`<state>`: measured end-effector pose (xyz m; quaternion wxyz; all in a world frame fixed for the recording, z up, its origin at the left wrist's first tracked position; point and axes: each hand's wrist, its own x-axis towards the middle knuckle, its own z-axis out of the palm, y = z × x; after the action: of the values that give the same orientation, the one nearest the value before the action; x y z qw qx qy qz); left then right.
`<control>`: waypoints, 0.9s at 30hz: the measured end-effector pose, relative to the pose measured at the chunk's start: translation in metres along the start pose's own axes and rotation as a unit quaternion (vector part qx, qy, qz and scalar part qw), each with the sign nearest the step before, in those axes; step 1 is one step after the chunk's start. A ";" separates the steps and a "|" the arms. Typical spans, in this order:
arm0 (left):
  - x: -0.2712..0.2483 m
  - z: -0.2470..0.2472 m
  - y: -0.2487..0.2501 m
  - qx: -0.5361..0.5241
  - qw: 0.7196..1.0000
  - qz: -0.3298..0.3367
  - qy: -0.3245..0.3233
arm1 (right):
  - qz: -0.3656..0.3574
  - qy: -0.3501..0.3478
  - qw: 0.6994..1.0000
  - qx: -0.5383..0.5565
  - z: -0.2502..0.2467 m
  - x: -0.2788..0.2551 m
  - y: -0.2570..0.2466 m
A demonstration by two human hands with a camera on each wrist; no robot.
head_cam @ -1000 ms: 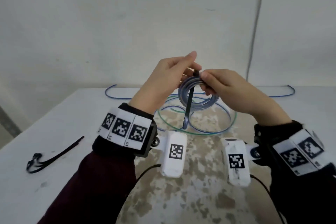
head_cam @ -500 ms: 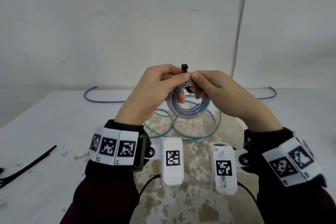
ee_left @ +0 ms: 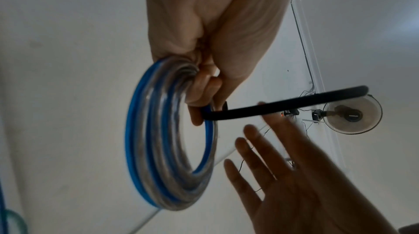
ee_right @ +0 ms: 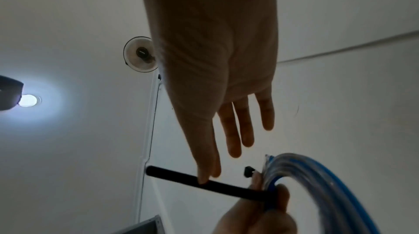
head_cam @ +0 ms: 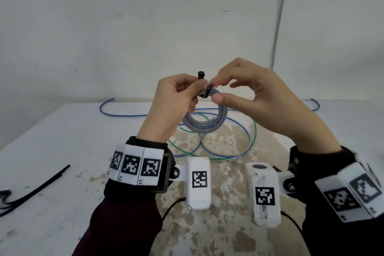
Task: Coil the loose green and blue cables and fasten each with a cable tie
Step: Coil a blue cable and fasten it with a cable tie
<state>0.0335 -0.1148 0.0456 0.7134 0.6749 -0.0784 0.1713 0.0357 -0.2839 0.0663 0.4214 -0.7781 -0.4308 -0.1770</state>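
My left hand (head_cam: 197,87) holds a small coil of blue cable (head_cam: 204,129) upright above the table, gripping its top. A black cable tie (ee_left: 283,103) runs round the coil at that grip. The tie's head (head_cam: 201,74) sticks up above my left fingers, and its long tail (ee_right: 176,175) juts out sideways. My right hand (head_cam: 216,90) is beside it with fingers spread and relaxed, a fingertip (ee_right: 201,180) touching the tail. The loose green cable (head_cam: 254,137) lies in wide loops on the table (head_cam: 62,141) below, along with more blue cable (head_cam: 116,113).
Spare black cable ties (head_cam: 41,185) lie on the table at the left. A white wall stands close behind the table. The wrist views show a wall fan (ee_left: 352,115) and a ceiling lamp (ee_right: 27,100).
The tie tail, which hung down through the coil, now sticks out beside the grip. My right hand has let go of the coil's top and spread its fingers. Both hands rose slightly.
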 end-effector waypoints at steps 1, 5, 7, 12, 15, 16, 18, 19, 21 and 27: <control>0.000 -0.001 0.001 -0.001 1.000 0.003 0.002 | -0.006 0.006 1.000 0.019 0.001 0.001 -0.002; 0.000 -0.003 0.001 0.005 1.000 0.016 0.004 | 0.006 -0.020 0.998 0.053 0.009 0.003 -0.001; 0.000 -0.004 0.001 0.008 1.000 0.018 0.010 | 0.010 -0.051 0.998 0.046 0.011 0.001 0.003; 0.001 -0.007 0.000 -0.001 0.999 0.021 0.026 | 0.055 -0.038 0.991 0.113 0.011 0.002 0.005; 0.002 -0.005 -0.001 0.013 0.999 0.036 0.028 | 0.089 0.039 0.986 0.136 0.016 0.006 0.005; 0.002 -0.003 -0.002 0.027 0.998 0.047 0.031 | 0.106 0.049 0.984 0.135 0.019 0.006 0.006; 0.002 0.000 -0.003 0.052 0.996 0.064 0.037 | 0.144 0.057 0.980 0.129 0.023 0.007 0.009; 0.002 0.001 -0.004 0.060 0.995 0.070 0.039 | 0.162 0.062 0.976 0.132 0.024 0.007 0.011; 0.002 0.003 -0.005 0.072 0.993 0.080 0.043 | 0.192 0.061 0.969 0.140 0.024 0.008 0.013; 0.001 0.003 -0.005 0.090 0.991 0.086 0.042 | 0.208 0.031 0.965 0.159 0.022 0.007 0.011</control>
<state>0.0368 -0.1182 0.0416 0.6347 0.7195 -0.0903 0.2671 0.0471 -0.2655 0.0522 0.5803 -0.7679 -0.2684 -0.0391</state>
